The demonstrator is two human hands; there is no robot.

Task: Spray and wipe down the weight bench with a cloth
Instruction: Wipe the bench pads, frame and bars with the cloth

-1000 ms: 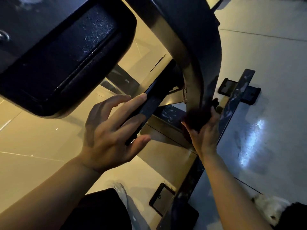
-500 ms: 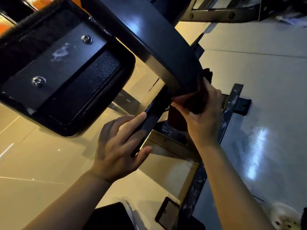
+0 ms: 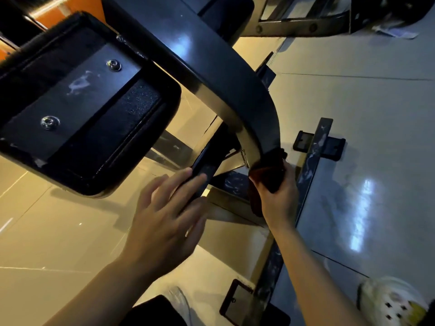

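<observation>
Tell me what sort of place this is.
Probably a gym or home workout room: a padded bench pad bolted to a curved black steel frame, seen from below, more metal equipment behind, all on a glossy tiled floor.

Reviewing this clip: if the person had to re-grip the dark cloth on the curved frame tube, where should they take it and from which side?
Judging by its pose, grip the cloth at the bunch wrapped round the lower end of the curved frame tube, coming from below and the floor side, as the right hand does. The tube's curved face backs the cloth, and a loose tail hangs beneath.
</observation>
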